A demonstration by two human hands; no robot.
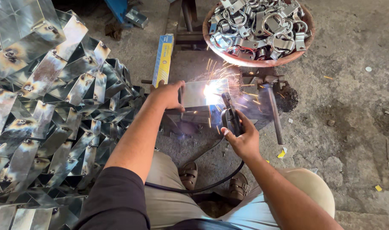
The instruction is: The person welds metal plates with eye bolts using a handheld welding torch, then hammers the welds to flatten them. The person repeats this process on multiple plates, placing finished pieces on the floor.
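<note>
A metal plate (199, 94) is gripped by the left hand (168, 96); at five o'clock, a welding holder (231, 116) is clasped by the right hand (244, 139).

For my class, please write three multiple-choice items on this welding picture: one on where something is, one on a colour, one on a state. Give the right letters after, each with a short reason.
1. Where is the round basin of metal clamps?
A. beyond the sparks, at the top of the view
B. on the person's lap
C. on top of the stacked plates

2. What colour is the long narrow box near the left hand?
A. red and white
B. blue and yellow
C. green

3. What is the state of the right hand?
A. open and empty
B. flat on the floor
C. closed on the dark electrode holder

Answers:
1 A, the basin sits on the floor past the bright arc.
2 B, its faces are blue and yellow.
3 C, the fingers wrap the holder while the left hand steadies the shiny metal piece.
</note>
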